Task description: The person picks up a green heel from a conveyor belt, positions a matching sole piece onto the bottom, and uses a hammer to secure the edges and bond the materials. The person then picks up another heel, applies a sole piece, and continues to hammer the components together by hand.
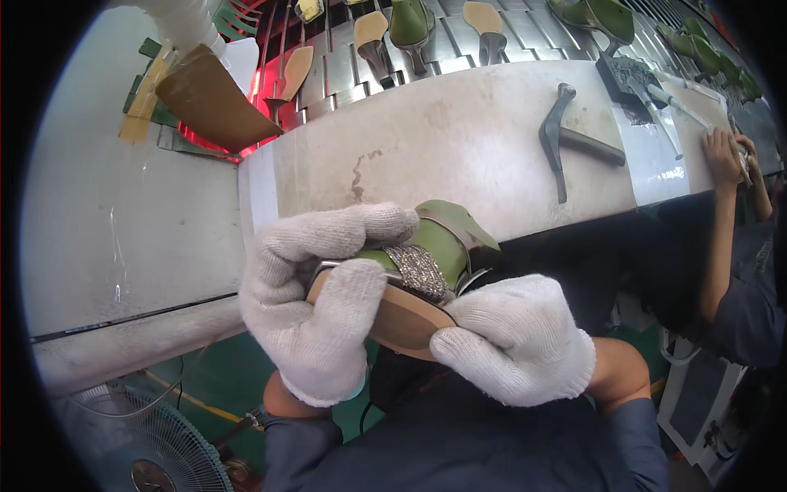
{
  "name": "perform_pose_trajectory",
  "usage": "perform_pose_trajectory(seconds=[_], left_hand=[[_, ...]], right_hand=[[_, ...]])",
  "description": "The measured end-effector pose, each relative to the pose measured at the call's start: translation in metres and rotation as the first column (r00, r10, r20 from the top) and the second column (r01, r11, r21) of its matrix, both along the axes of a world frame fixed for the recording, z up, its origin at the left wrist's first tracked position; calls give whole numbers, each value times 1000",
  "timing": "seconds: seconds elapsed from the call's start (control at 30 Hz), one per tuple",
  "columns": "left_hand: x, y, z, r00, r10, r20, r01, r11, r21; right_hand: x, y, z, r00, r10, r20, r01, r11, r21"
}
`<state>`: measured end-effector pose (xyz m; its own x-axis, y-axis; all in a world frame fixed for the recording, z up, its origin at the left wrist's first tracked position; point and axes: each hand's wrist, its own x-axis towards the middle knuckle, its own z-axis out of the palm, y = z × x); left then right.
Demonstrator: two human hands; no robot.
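Note:
Both of my hands, in white knit gloves, hold a sandal [407, 320] built on a green shoe last [443, 239] in front of my body. Its tan sole faces me, and a glittery strap [420, 272] crosses the last. My left hand [307, 287] wraps round one end of the sandal, with the thumb against the sole and the fingers over the top. On the other side, my right hand [520, 340] pinches the sole's edge between thumb and fingers. The gloves cover parts of the sandal at both ends.
A hammer [560, 135] lies on the pale worktable [467, 123], right of a dark tray-side gap. Beyond runs a slatted metal conveyor [525, 37] bearing heeled soles and green lasts. At right are a dark box [627, 80] and a co-worker's hands [725, 160]. A fan [147, 443] stands lower left.

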<state>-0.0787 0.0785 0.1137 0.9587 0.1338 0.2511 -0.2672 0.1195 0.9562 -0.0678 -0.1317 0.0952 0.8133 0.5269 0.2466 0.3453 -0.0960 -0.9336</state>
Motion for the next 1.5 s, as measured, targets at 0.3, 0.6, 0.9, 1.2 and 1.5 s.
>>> perform_pose_trajectory(seconds=[0.3,0.6,0.9,1.2,1.5], left_hand=[[4,0,-104,942,170,291,-190,981,44],[5,10,-122,994,-47,100,3,914,405],[18,-7,-98,992,-25,126,-54,808,587],[27,-16,-90,979,2,202,-157,637,755],[71,-26,-45,988,-130,88,-37,349,936]], right_hand=[[39,2,-10,902,71,427,158,863,-479],[67,-21,-40,836,137,532,161,864,-476],[96,-31,-53,736,223,639,150,867,-475],[107,-32,-64,696,258,670,92,894,-439],[92,-47,-55,668,140,731,381,779,-497]])
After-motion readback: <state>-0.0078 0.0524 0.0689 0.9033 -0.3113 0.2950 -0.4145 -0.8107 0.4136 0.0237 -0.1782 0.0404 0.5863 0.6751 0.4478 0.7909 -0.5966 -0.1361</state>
